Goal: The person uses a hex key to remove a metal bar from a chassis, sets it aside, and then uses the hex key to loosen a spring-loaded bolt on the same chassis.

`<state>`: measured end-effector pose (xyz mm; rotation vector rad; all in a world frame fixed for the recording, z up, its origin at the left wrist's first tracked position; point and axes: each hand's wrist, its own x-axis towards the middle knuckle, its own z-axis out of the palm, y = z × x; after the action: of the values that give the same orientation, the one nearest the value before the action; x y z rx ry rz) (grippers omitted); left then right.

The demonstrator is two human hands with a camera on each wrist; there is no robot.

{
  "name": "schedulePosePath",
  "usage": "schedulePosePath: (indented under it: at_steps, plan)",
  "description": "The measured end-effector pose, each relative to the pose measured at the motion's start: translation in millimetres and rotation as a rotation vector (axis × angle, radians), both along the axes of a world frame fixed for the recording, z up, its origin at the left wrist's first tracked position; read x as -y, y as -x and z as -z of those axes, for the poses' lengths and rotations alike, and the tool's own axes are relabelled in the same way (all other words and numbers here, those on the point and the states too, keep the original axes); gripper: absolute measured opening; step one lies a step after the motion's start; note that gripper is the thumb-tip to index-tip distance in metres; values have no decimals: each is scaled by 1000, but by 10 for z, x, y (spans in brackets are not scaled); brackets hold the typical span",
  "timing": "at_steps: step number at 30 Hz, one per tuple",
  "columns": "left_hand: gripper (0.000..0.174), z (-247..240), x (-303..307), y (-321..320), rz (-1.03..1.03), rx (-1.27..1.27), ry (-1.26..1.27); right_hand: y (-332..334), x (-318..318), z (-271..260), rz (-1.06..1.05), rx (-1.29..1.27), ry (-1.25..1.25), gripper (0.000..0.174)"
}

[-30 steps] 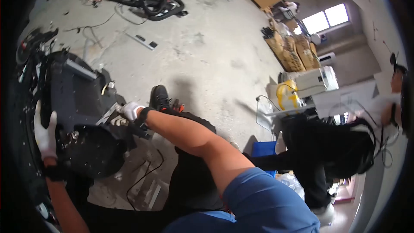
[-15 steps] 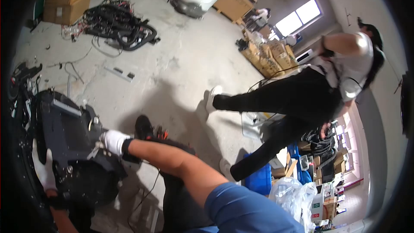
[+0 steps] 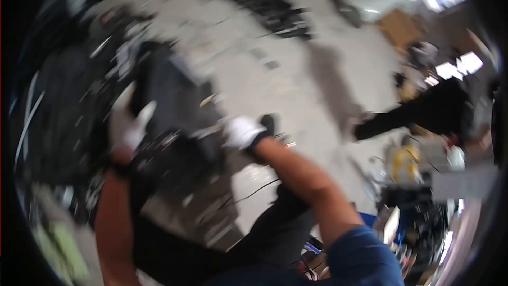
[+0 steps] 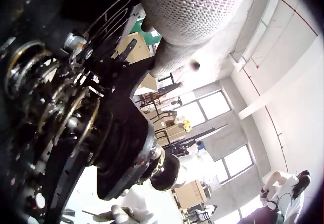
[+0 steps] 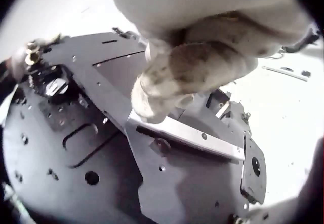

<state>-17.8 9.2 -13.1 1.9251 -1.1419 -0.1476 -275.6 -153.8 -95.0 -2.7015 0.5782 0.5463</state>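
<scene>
Both hands wear white gloves. In the head view, my left hand (image 3: 127, 124) lies at the left edge of a black metal assembly (image 3: 177, 92), thumb spread from extended fingers. The left wrist view has the glove (image 4: 187, 16) above a black bracket (image 4: 121, 128) and a greasy coil spring (image 4: 76, 117); its fingertips are hidden. My right hand (image 3: 243, 131) is at the assembly's right side. Close up in the right wrist view, its curled fingers (image 5: 152, 95) pinch the end of a silver bar (image 5: 197, 137) lying across the dark panel (image 5: 172, 183).
A person's black-trousered leg (image 3: 423, 111) stands at the right. Dark cables (image 3: 262, 2) lie on the pale floor (image 3: 286, 95). A cardboard box (image 3: 399, 29) is at the upper right, and a thin cable (image 3: 256, 189) runs near my legs.
The head view has swung and blurred, so the assembly and both hands appear farther right and higher. The other person came into fuller view, then shifted toward the right edge. Both hands stay at the assembly.
</scene>
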Motion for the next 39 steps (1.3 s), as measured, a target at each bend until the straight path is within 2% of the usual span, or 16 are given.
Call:
schedulePosePath:
  at_steps: [2,4,8,10,12,13,16,23,26,28,30,32,34,36,38,39]
  plan:
    - [65,-8,-26,-20,-62,63,-98,11,-27,-162,-24,-39,80,41]
    - [65,49,1,-15,-130,101,-162,187,156,332,-50,193,79,28]
    - [68,79,5,-16,-116,63,-103,89,25,378,603,359,-593,39]
    - [67,124,-1,-43,-115,90,-102,-53,-65,-30,583,330,-565,48]
    - [65,168,-3,-61,-129,135,-94,-83,-8,-91,1034,306,-1349,41]
    - [65,197,6,-80,-123,164,-68,-100,24,43,1037,355,-1535,37]
    - [65,212,-9,-102,-112,142,-41,-121,-7,27,1279,417,-1642,29]
    - [65,213,0,-99,-137,161,-64,-79,-13,-26,1438,189,-1497,22]
    - [65,203,-4,-104,-146,148,-77,-162,-88,-215,1467,240,-1466,25]
    - [64,215,2,-108,-143,125,-87,-90,60,-17,1415,252,-1382,25]
    - [63,222,10,-118,-154,151,-106,-38,231,58,1242,13,-1505,21]
    - [63,219,7,-117,-156,160,-105,-4,222,83,1170,29,-1362,20]
    - [63,214,8,-108,-161,168,-103,-80,163,-20,852,-60,-917,23]
    - [64,206,13,-99,-181,160,-100,-53,133,-82,763,-53,-873,28]
    - [64,215,8,-111,-171,169,-96,-3,156,-9,302,0,-372,28]
    - [64,217,6,-114,-163,181,-95,9,150,-16,241,41,-279,28]
